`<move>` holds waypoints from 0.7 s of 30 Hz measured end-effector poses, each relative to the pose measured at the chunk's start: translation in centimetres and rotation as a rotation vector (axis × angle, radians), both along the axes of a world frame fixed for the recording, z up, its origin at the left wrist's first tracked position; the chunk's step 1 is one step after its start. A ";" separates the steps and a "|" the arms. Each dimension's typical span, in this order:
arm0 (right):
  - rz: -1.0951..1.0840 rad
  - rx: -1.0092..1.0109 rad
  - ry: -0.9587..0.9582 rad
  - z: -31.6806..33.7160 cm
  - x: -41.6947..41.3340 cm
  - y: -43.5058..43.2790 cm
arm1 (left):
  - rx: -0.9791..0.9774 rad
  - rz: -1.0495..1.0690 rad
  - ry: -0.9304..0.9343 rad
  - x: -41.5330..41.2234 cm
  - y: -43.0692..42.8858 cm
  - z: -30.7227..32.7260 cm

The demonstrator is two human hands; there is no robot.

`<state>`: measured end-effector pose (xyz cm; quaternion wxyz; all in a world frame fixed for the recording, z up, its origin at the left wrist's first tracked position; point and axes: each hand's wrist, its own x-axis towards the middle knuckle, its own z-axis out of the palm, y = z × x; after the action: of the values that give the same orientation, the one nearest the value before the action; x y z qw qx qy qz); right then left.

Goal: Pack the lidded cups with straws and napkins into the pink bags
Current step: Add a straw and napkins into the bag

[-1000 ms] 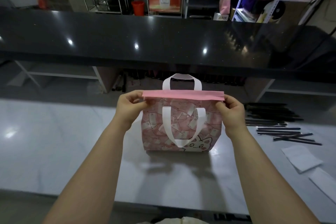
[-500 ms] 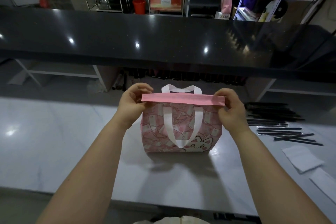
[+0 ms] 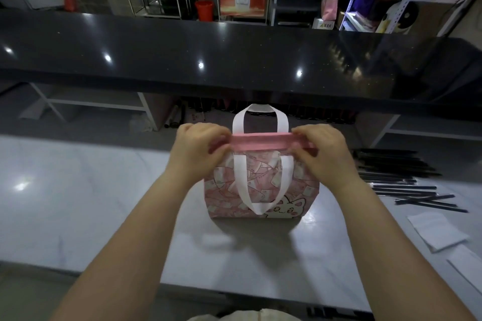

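Observation:
A pink bag (image 3: 260,187) with white handles and a cartoon cat print stands upright on the white marble counter (image 3: 91,203), straight in front of me. Its plain pink top band is pressed flat and closed. My left hand (image 3: 198,154) pinches the band at its left end. My right hand (image 3: 323,151) pinches it towards the right end, fingers curled over the edge. One white handle sticks up behind the band, the other hangs down the front. What the bag holds is hidden. No cup is in view.
Several black wrapped straws (image 3: 401,180) lie on the counter to the right of the bag. White napkins (image 3: 438,232) lie nearer me at the right edge. A raised black countertop (image 3: 234,60) runs across behind the bag. Shelving stands beyond it.
Both hands have slid inward along the pink top band, closer together. The rear handle now stands up higher above the band. The bag stays in place.

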<state>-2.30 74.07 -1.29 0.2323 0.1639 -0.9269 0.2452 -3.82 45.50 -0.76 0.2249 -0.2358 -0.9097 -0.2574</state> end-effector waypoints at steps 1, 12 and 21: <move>-0.005 0.066 -0.010 0.3 -0.3 -1.0 | -0.031 0.039 0.025 0.0 1.3 0.0; -0.125 0.173 -0.080 0.1 -1.1 -6.1 | -0.188 0.139 -0.035 -0.4 7.5 -1.0; -0.150 0.184 -0.077 -0.5 -0.9 -2.7 | -0.192 0.193 -0.009 0.0 4.0 -1.5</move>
<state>-3.21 71.33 -1.77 0.1983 0.1053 -0.9633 0.1471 -3.82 49.51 -2.30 0.2212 -0.1664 -0.9495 -0.1475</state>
